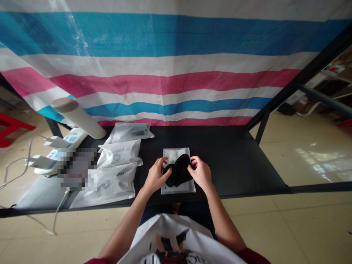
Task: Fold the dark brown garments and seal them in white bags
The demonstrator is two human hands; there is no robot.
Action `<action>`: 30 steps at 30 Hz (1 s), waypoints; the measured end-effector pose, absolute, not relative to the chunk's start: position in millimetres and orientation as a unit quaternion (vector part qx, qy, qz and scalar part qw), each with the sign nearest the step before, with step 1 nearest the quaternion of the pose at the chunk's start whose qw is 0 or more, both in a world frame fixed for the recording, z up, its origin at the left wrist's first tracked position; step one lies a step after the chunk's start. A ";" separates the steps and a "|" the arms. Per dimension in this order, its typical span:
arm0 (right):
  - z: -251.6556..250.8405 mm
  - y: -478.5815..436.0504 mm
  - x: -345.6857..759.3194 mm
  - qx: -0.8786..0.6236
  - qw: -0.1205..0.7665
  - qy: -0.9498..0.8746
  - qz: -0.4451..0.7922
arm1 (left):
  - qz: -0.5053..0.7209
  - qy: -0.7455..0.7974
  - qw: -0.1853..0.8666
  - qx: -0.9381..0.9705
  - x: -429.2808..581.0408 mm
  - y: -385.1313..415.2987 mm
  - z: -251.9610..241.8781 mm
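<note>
From the head view I log three film bags in a loose column on the left of the black table (220,156). The far bag (131,132) shows something dark through clear film; the two nearer, white printed bags (118,154) hide whatever they hold. A fourth, frosted flat bag (172,156) lies alone, squared to the table's front edge, with a black fabric piece (178,170) bunched on it, soft and folded, covering its middle. My left hand (156,176) is at the fabric's left side, fingers apart and curled over it; I cannot tell whether they clamp it. My right hand (200,173) is at its upper right end, fingers together and pinching the cloth. Further left, a white cardboard tube (78,118) lies tilted beside the far bag, and a pixelated patch (77,168) hides part of the table.
</note>
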State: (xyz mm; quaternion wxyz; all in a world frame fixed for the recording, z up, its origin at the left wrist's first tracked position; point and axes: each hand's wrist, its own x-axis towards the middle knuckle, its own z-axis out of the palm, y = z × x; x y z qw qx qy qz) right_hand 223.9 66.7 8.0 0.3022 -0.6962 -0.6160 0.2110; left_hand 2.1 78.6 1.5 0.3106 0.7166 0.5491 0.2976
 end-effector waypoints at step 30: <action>-18.7 86.0 279.5 -0.680 0.399 -0.583 0.198 | 0.287 0.578 0.202 0.737 -13.5 108.7 -0.8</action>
